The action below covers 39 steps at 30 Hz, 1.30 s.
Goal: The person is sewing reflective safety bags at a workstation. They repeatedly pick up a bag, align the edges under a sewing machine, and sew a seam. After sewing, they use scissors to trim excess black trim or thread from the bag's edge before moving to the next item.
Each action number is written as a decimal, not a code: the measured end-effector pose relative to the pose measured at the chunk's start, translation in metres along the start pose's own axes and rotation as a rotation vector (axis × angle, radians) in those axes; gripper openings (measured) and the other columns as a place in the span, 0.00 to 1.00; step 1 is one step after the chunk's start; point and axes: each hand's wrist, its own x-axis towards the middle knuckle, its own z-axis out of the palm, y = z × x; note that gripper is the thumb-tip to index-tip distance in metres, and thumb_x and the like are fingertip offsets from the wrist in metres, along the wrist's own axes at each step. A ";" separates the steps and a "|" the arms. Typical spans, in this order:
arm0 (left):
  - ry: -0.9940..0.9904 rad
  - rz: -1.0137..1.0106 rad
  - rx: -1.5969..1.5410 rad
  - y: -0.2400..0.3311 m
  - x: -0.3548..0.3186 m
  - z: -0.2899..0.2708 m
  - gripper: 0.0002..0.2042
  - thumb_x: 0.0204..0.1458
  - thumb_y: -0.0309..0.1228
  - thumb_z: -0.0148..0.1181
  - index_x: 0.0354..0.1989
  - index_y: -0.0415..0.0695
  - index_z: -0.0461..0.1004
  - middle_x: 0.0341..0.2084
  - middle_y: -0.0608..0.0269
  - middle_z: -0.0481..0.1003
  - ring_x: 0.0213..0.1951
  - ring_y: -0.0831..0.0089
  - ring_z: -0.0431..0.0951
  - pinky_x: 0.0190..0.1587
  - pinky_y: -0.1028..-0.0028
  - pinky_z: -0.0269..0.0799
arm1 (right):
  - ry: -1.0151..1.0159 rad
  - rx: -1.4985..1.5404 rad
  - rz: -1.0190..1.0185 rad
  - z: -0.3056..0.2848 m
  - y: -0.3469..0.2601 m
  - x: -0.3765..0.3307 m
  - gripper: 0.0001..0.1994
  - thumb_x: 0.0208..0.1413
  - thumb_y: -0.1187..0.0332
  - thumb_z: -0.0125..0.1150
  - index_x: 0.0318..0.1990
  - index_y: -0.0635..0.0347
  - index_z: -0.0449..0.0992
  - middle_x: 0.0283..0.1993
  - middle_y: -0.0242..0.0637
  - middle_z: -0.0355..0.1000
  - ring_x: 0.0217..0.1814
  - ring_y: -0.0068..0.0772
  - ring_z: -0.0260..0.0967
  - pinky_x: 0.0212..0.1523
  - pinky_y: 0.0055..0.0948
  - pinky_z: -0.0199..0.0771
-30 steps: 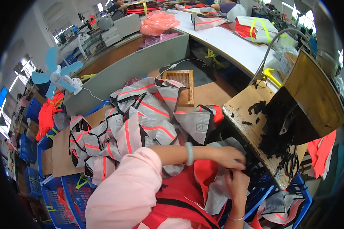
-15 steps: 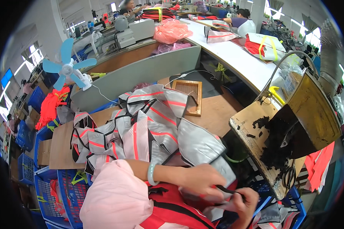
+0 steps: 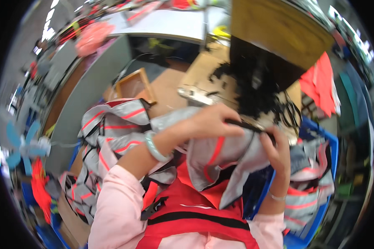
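Left hand (image 3: 214, 121) gripping grey vest (image 3: 220, 155) with orange stripes, right hand (image 3: 276, 147) clutching its edge, vest pile (image 3: 108, 137) lying beside, blue crate (image 3: 320, 174) under right.

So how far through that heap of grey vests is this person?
Done, it seems: some grey and orange striped pieces lie in the blue crate on the right. In hand: both the left hand and right hand grip one grey piece held up over the lap. Left: a large pile of vests waits on the table by the left arm.
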 end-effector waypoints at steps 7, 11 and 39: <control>-0.196 -0.253 -0.063 -0.021 0.052 -0.020 0.20 0.46 0.43 0.66 0.32 0.34 0.78 0.20 0.57 0.74 0.27 0.75 0.71 0.35 0.71 0.68 | 0.073 0.019 0.106 0.003 0.023 0.039 0.11 0.54 0.66 0.58 0.37 0.67 0.75 0.23 0.39 0.70 0.23 0.24 0.62 0.26 0.26 0.63; -0.180 -0.351 -0.032 -0.049 0.068 -0.028 0.23 0.45 0.46 0.68 0.36 0.34 0.79 0.25 0.60 0.77 0.32 0.75 0.73 0.38 0.73 0.68 | 0.036 0.020 0.144 0.004 0.032 0.062 0.13 0.54 0.65 0.58 0.38 0.67 0.76 0.22 0.37 0.69 0.24 0.21 0.62 0.26 0.26 0.63; -0.145 -0.512 -0.322 -0.070 0.107 -0.044 0.20 0.47 0.38 0.70 0.42 0.34 0.79 0.33 0.65 0.79 0.35 0.82 0.76 0.40 0.81 0.70 | 0.018 0.238 0.244 0.007 0.051 0.110 0.14 0.55 0.63 0.56 0.41 0.68 0.75 0.31 0.30 0.72 0.34 0.19 0.64 0.37 0.22 0.65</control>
